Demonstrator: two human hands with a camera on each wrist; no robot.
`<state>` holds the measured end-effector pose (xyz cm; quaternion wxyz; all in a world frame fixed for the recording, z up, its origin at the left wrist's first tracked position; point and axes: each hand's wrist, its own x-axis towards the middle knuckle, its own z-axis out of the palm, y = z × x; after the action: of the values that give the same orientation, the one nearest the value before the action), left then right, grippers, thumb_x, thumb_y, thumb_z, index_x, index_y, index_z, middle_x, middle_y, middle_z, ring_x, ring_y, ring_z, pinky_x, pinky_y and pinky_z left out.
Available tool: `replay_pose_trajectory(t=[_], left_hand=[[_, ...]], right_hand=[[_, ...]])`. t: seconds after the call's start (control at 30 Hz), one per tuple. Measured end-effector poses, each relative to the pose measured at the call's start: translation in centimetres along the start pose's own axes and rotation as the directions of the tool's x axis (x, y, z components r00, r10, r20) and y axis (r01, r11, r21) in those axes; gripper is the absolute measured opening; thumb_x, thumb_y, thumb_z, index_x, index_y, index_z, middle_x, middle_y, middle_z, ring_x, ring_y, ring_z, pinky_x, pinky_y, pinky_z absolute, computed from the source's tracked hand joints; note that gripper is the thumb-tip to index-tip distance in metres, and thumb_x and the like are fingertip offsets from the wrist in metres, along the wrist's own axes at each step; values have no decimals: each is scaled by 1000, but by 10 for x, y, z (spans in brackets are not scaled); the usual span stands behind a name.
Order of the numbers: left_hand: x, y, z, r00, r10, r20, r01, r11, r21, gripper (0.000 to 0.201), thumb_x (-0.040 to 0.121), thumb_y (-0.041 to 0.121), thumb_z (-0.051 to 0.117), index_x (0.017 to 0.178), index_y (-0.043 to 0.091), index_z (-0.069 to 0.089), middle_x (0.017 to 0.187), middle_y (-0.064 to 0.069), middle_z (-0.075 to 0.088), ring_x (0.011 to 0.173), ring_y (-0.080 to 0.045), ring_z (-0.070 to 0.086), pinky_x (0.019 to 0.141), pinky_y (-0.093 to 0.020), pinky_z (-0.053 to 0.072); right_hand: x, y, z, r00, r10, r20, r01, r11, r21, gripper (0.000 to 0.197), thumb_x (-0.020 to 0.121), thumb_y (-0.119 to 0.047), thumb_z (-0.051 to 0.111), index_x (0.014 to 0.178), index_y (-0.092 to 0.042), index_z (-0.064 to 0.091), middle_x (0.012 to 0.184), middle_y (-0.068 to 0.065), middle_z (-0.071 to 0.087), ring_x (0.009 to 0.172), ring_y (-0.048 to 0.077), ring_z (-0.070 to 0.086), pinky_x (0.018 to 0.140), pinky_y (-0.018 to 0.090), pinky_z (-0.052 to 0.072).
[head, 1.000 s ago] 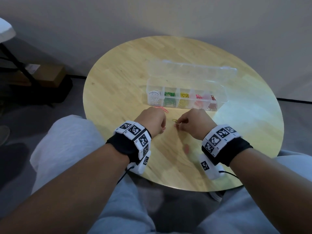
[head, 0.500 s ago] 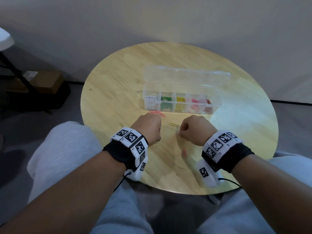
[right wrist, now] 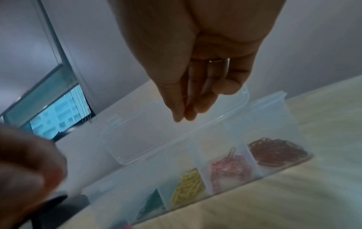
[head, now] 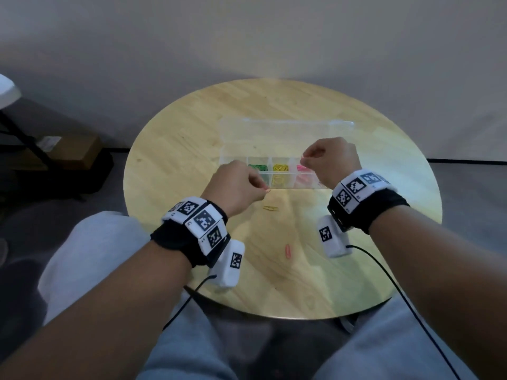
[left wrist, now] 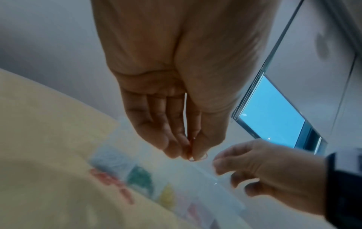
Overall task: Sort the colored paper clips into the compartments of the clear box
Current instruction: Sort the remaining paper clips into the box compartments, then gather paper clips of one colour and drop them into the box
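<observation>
The clear box [head: 282,185] stands open mid-table, its lid [head: 285,133] lying flat behind it. Green [head: 258,167], yellow [head: 280,168] and pink clips [head: 301,169] fill separate compartments; dark red clips [right wrist: 274,150] fill the end one. My left hand [head: 264,189] hovers at the box's front left and pinches an orange-red clip [left wrist: 191,158]. My right hand [head: 304,157] is raised above the pink compartment. Its thumb and fingertips [right wrist: 181,118] pinch something thin and pale that I can barely make out. A yellow clip [head: 270,207] and a pink clip [head: 287,250] lie loose nearer me.
The round wooden table [head: 192,149] stands before a plain wall. More reddish clips [left wrist: 111,184] lie blurred in front of the box's left end. Cables hang from both wrist cameras over the table's near edge. A dark stand and boxes [head: 68,154] sit on the floor at left.
Both hands have lifted off the table toward the box. The right hand rose over the pink compartment; the left came up pinching a reddish clip. The yellow clip stayed on the table.
</observation>
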<state>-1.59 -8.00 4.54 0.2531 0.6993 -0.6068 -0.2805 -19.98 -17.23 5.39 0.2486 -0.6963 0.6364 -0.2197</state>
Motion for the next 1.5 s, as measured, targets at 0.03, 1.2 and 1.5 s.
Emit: replay_pose_trajectory(t=[0.03, 1.2, 1.5], left_hand=[[3, 9, 0, 999, 22, -33, -23, 999, -36, 3, 80, 22, 77, 83, 21, 78, 79, 6, 73, 75, -10, 68, 74, -30, 58], [23, -55, 25, 983, 13, 186, -136, 733, 667, 31, 91, -1, 48, 116, 14, 59, 108, -7, 55, 95, -27, 58, 68, -32, 40], [21, -53, 13, 984, -123, 132, 26, 820, 571, 16, 93, 21, 62, 94, 10, 73, 90, -10, 70, 82, -28, 65, 73, -34, 52]], right_hand=[[2, 2, 2, 999, 2, 45, 1, 997, -73, 15, 82, -30, 75, 96, -23, 74, 94, -1, 73, 82, 17, 68, 79, 36, 58], [-86, 24, 29, 721, -67, 690, 271, 944, -190, 17, 89, -11, 62, 95, -24, 72, 85, -12, 70, 79, 3, 63, 76, 17, 51], [-69, 3, 36, 808, 0, 589, -450, 645, 617, 19, 96, 7, 48, 85, 3, 63, 74, 13, 62, 58, 15, 59, 54, 20, 52]])
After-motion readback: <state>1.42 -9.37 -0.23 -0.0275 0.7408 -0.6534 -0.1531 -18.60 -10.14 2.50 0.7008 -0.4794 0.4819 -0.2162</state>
